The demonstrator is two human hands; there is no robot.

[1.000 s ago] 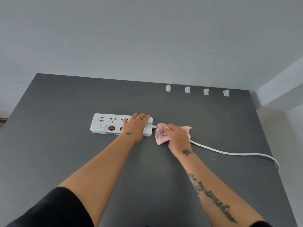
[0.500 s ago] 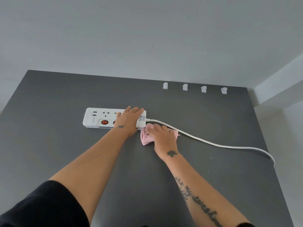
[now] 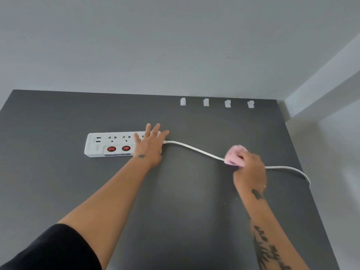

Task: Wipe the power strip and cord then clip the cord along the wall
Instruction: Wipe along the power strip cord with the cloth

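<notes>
A: Dark grey table (image 3: 58,117) pushed into the corner of a pale wall (image 3: 175,45), four white clips (image 3: 216,103) in a row at the table's far edge. Where's the strip?

B: The strip (image 3: 109,145) lies flat left of centre. The left hand (image 3: 150,145) rests on its right end, palm down, fingers spread and flat, pinning it, not gripping.

A: And the cord?

B: The cord (image 3: 194,150) leaves the strip's right end, curves across the table and drops over the right edge. The right hand (image 3: 249,172) is partway along it, fingers clenched around a pink cloth (image 3: 233,155) that wraps the cord.

A: How will that cord behave?

B: Light and limp, I'd judge, with a smooth jacket the cloth should slide on easily. It will drag the strip if pulled, hence the pinning palm. Best held pinched through the cloth, close to the table.

A: Arm poses?

B: Left arm reaches straight forward, nearly extended. Right forearm angles out to the right, wrist bent, knuckles up.

A: The clipping?

B: Not started; the cord lies well apart from the clips.
</notes>
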